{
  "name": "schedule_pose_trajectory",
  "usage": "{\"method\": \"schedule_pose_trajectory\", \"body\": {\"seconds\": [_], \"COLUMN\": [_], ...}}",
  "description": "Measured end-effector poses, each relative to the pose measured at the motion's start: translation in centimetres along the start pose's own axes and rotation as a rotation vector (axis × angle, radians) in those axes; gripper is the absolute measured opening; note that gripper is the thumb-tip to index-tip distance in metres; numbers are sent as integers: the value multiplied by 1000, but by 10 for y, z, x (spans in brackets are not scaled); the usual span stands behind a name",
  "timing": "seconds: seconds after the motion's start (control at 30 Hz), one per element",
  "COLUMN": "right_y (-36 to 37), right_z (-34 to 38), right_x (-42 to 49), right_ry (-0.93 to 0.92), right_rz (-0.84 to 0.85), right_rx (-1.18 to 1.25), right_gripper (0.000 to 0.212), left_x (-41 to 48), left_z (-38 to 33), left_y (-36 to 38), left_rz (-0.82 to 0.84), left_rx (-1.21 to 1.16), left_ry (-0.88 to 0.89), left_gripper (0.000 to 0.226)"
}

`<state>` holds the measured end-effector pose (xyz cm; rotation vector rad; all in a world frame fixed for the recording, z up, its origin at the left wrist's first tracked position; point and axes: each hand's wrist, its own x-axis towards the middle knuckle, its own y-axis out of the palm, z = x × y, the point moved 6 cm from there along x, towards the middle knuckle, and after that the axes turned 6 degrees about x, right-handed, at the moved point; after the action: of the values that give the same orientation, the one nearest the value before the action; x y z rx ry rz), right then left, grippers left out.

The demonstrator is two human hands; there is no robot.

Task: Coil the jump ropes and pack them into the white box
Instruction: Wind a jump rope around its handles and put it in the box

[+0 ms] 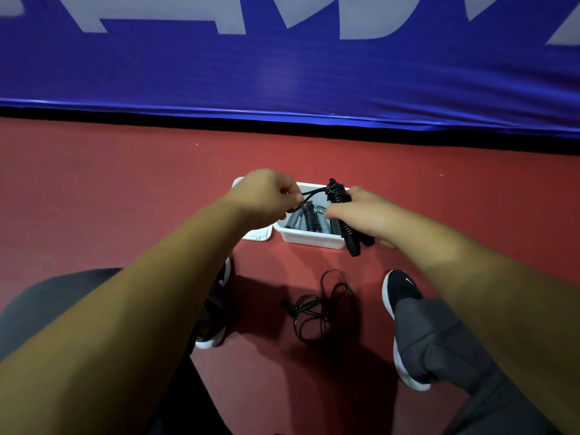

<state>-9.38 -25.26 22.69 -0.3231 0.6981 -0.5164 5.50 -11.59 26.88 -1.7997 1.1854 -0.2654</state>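
- The person is crouching over the red floor (pixel 125 189), both hands working just above the white box (pixel 314 238).
- The right hand (pixel 357 211) is gripping a bundled jump rope (pixel 337 193), black, held over the right end of the box.
- Its fingers (pixel 335 212) are curling round the wound cord and the handles.
- One black handle (pixel 354 249) is poking down below that hand, in front of the box's near wall.
- The left hand (pixel 266 196) is pinching a cord loop (pixel 314 193) coming off the bundle, fingertips pressed together on it, and the loop is stretching across between the two hands.
- Inside the box, grey and black ribbed pieces (pixel 309 219) are lying side by side; I cannot tell exactly what they are.
- A white lid (pixel 259 235) is lying flat on the floor just beside the box's left side, partly hidden under the left hand.
- A second rope (pixel 317 306), also black, is lying in loose tangled loops on the floor between the person's black shoes (pixel 400 287), well apart from the box.
- A blue banner (pixel 282 73) with white lettering is hanging along the back.
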Motion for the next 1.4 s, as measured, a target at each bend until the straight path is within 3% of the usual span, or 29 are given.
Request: {"method": "schedule_pose_trajectory", "body": {"seconds": [0.13, 0.3, 0.43, 0.53, 0.83, 0.93, 1.1, 1.3, 1.4], "right_y": [7, 6, -4, -14, -3, 9, 25, 43, 51], "right_z": [-2, 0, 3, 5, -39, -65, -106, -139, -144], "right_x": [1, 7, 30, 59, 160, 197, 244, 269, 271], "right_ry": [-38, -45, -1, 8, 89, 122, 165, 171, 186], "right_rz": [-10, -89, -112, -152, -223, -239, -234, -216, -220], "right_rx": [26, 124, 165, 146, 37, 1, -30, -134, -219], "right_gripper": [17, 18, 38, 44, 21, 21, 21, 20, 15], "left_x": [2, 7, 34, 63, 158, 184, 213, 223, 220], "left_z": [4, -6, -13, -8, 65, 88, 111, 125, 128], "left_y": [10, 13, 6, 4, 65, 97, 148, 199, 218], "left_rz": [31, 23, 77, 75, 0, -15, 22, 112, 185], "left_rx": [138, 95, 137, 18, -352, -469, -510, -450, -431], "left_ry": [-30, -40, -45, -78, -286, -334, -390, -392, -374], "left_gripper": [17, 21, 15, 15, 14, 29, 43, 46, 31]}}
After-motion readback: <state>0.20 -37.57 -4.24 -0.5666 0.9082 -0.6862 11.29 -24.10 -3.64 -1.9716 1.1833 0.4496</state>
